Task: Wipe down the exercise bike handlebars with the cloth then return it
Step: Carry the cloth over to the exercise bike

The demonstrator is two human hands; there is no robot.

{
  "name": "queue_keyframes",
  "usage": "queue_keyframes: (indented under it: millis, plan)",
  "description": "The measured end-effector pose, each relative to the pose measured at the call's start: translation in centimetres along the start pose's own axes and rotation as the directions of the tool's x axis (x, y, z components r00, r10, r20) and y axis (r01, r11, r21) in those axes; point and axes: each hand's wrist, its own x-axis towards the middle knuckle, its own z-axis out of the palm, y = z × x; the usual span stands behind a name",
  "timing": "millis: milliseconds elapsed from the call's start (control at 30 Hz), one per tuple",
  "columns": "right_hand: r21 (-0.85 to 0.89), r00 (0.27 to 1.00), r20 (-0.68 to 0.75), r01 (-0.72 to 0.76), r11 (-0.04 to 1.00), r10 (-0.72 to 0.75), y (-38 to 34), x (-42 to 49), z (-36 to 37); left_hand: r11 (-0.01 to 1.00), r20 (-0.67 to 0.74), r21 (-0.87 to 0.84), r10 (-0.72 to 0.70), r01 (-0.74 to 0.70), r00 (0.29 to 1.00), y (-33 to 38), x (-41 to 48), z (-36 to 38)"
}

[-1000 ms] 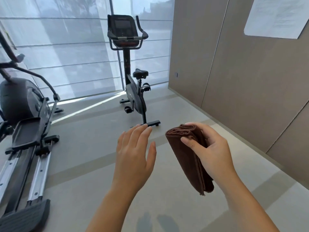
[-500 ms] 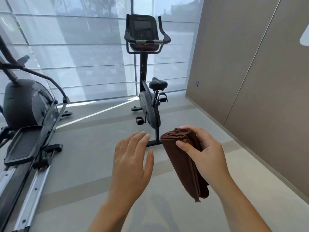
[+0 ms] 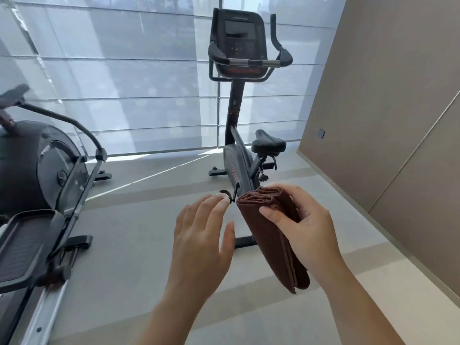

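As right grip (image 3: 307, 229) pinches cloth (image 3: 270, 236), left (image 3: 201, 236) slack

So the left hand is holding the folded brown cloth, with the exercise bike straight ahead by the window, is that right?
Not quite. The head view shows the folded brown cloth gripped in the right hand, not the left. The left hand is open and holds nothing. The exercise bike does stand straight ahead by the window.

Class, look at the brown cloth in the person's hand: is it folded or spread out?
Folded. The brown cloth shows stacked layers at its top edge and hangs as a narrow thick bundle, gripped by the right hand.
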Motion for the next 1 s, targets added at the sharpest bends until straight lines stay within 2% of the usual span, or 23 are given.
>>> queue_keyframes:
  millis: [100,367,633,833,1000]
  plan:
    - [-0.041,0.999,0.032,0.008,0.999,-0.007,2.8,5.4,2.7,1.000,0.039,0.012,0.004,-0.004,0.999,-4.2,3.4,2.8]
    - [-0.033,0.995,0.091,0.036,0.999,-0.033,11.2,22.8,7.0,0.996,0.006,0.057,0.066,-0.066,0.998,-14.6,18.5,12.3]
    - [-0.019,0.995,0.095,0.041,0.999,-0.039,16.2,40.7,10.6,0.995,-0.004,0.097,0.020,-0.020,1.000,-23.9,31.0,19.1]
    - [0.022,0.990,0.140,0.025,0.999,-0.028,20.6,52.0,16.6,0.994,-0.022,0.105,-0.040,0.042,0.999,-33.0,38.5,23.4]
    - [0.007,0.994,0.109,0.029,1.000,-0.030,24.5,60.8,22.6,0.996,-0.024,0.075,-0.042,0.044,0.999,-42.4,44.8,27.2]
